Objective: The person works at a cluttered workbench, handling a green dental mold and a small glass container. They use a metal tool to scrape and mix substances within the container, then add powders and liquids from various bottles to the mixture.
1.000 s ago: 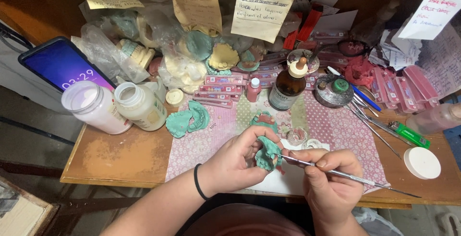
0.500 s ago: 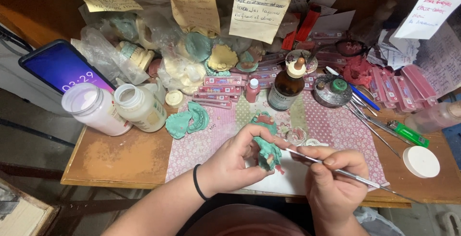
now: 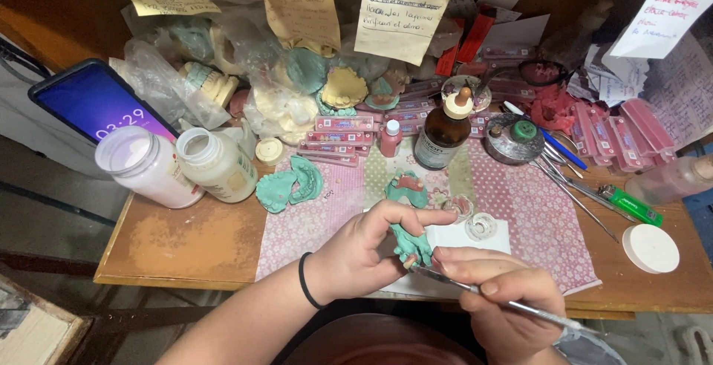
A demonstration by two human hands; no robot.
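My left hand (image 3: pixel 364 250) grips a small green dental cast (image 3: pixel 411 241) over the front of the workbench, index finger stretched across its top. My right hand (image 3: pixel 501 302) holds a thin metal instrument (image 3: pixel 512 304) like a pen, its tip touching the lower edge of the cast. A black band circles my left wrist. Another green cast with pink wax (image 3: pixel 406 187) lies just beyond, and a pair of green casts (image 3: pixel 290 184) sits to the left on the pink patterned mat (image 3: pixel 319 220).
A brown dropper bottle (image 3: pixel 443 131), two white jars (image 3: pixel 178 166), a phone (image 3: pixel 96 101), a round metal burner (image 3: pixel 514 138), small glass cups (image 3: pixel 471 216), a white lid (image 3: pixel 650 248), a green lighter (image 3: pixel 630 205), trays of pink teeth and bagged casts crowd the bench. Paper notes hang above.
The tool tip has come in from the right to the cast's lower edge, and both hands have shifted slightly down and closer together. My left index finger has stretched out over the cast.
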